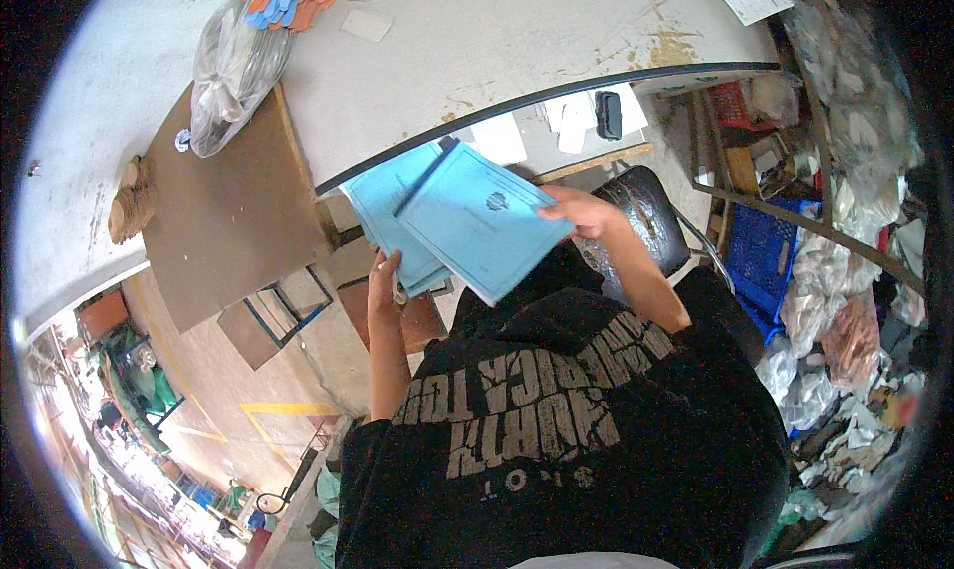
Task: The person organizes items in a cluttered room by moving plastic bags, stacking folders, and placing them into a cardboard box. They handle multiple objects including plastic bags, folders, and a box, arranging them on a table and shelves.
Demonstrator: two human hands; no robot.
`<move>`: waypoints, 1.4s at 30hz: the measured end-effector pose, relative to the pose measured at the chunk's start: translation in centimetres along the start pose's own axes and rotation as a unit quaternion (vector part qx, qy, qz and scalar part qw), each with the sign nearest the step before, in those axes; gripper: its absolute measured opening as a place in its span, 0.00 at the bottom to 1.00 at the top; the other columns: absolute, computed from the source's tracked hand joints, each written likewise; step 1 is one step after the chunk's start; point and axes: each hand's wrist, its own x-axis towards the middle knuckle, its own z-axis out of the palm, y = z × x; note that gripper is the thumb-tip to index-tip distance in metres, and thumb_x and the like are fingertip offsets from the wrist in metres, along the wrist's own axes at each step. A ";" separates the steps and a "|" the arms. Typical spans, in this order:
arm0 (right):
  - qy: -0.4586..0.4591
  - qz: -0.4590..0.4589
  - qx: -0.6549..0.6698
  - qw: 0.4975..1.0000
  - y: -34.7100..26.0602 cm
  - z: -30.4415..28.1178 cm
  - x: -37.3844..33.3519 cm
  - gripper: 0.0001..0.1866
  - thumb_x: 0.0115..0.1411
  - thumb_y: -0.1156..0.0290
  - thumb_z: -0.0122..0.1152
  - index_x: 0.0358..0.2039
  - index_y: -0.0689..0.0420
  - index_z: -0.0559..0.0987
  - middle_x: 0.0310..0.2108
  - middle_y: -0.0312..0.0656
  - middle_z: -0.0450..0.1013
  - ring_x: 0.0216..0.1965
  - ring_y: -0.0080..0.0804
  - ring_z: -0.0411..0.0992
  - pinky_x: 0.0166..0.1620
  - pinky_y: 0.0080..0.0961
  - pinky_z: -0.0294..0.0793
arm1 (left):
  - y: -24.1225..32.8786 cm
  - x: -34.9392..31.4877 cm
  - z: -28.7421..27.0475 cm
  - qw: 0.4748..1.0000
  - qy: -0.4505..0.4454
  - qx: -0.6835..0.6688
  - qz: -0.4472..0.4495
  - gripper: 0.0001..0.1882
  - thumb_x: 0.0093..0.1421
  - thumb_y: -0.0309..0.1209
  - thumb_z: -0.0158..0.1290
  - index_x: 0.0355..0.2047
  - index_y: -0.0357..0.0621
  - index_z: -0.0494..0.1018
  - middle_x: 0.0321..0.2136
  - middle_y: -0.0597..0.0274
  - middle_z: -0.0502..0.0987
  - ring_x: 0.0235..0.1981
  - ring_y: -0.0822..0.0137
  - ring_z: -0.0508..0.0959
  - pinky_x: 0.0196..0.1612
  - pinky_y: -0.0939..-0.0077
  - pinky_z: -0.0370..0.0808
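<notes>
Two light blue booklets overlap in front of me, below the front edge of the table. My right hand [581,212] grips the upper booklet [487,221] by its right corner, thumb on the cover. That cover carries a small dark emblem and a thin printed border, and a dark strip runs along its left edge. Under it and to the left lies the second booklet [373,193], partly hidden. My left hand [386,273] pinches this lower one at its bottom left edge. Some of the left fingers are behind the booklet.
Across the top stretches a grey table [447,42] with a dark edge. A shelf under it holds white papers [571,132] and a black case [608,116]. At right are a black stool [646,221], a blue crate [760,266] and plastic bags [845,321]; a brown board [229,211] stands left.
</notes>
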 end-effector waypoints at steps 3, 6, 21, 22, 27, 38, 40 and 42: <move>0.014 -0.076 -0.024 0.997 1.0 3.0 3.9 0.31 0.64 0.70 0.60 0.67 0.59 0.63 0.54 0.43 0.74 0.54 0.35 0.73 0.55 0.36 0.73 | 0.2 0.4 1.5 1.000 0.027 0.008 -0.004 0.35 0.65 0.34 0.56 0.68 0.33 0.57 0.58 0.50 0.73 0.54 0.56 0.77 0.53 0.60 0.76; 0.102 -0.110 -0.111 0.982 1.0 5.9 7.4 0.31 0.65 0.69 0.58 0.67 0.56 0.63 0.54 0.47 0.74 0.56 0.42 0.72 0.59 0.37 0.70 | 0.2 1.3 1.8 0.995 0.099 -0.012 -0.014 0.34 0.66 0.36 0.55 0.67 0.31 0.58 0.59 0.50 0.72 0.56 0.55 0.76 0.56 0.61 0.74; 0.198 -0.097 -0.486 0.846 1.7 10.9 21.0 0.39 0.65 0.59 0.53 0.68 0.72 0.54 0.63 0.68 0.59 0.59 0.64 0.62 0.60 0.57 0.64 | 5.3 9.5 -4.0 0.863 0.262 0.403 0.155 0.37 0.62 0.46 0.60 0.63 0.33 0.66 0.55 0.45 0.77 0.56 0.51 0.77 0.58 0.62 0.72; 0.229 -0.122 -0.478 0.839 2.4 11.4 21.2 0.39 0.65 0.58 0.54 0.66 0.74 0.55 0.61 0.68 0.60 0.58 0.64 0.63 0.59 0.59 0.64 | 5.0 9.7 -4.1 0.845 0.264 0.438 0.155 0.39 0.61 0.49 0.60 0.63 0.33 0.66 0.54 0.43 0.77 0.56 0.49 0.76 0.59 0.60 0.71; 0.336 -0.155 -0.434 0.822 3.5 12.9 23.0 0.41 0.63 0.56 0.58 0.65 0.74 0.58 0.58 0.66 0.62 0.57 0.65 0.63 0.58 0.59 0.65 | 4.6 10.9 -4.2 0.820 0.221 0.528 0.002 0.48 0.55 0.63 0.58 0.62 0.33 0.67 0.54 0.38 0.76 0.58 0.41 0.74 0.61 0.55 0.69; 0.304 -0.101 -0.350 0.880 0.2 11.1 20.8 0.52 0.51 0.40 0.69 0.58 0.75 0.65 0.54 0.67 0.70 0.59 0.59 0.68 0.60 0.46 0.69 | 6.0 9.0 -1.7 0.815 0.214 0.539 0.001 0.53 0.52 0.65 0.59 0.63 0.30 0.65 0.59 0.35 0.71 0.62 0.43 0.70 0.64 0.57 0.65; 0.267 -0.026 -0.313 0.911 0.0 11.1 20.3 0.56 0.49 0.38 0.70 0.61 0.76 0.62 0.55 0.67 0.69 0.58 0.61 0.69 0.60 0.46 0.70 | 5.9 8.9 -1.8 0.831 0.199 0.519 -0.008 0.54 0.54 0.65 0.59 0.65 0.29 0.62 0.61 0.36 0.69 0.64 0.44 0.68 0.66 0.58 0.64; 0.266 -0.030 -0.284 0.921 -0.3 11.0 20.1 0.55 0.49 0.41 0.72 0.62 0.75 0.62 0.56 0.65 0.69 0.59 0.58 0.69 0.60 0.43 0.70 | 5.8 9.0 -2.2 0.825 0.199 0.529 -0.002 0.51 0.56 0.63 0.58 0.64 0.30 0.63 0.60 0.37 0.70 0.63 0.45 0.69 0.64 0.59 0.65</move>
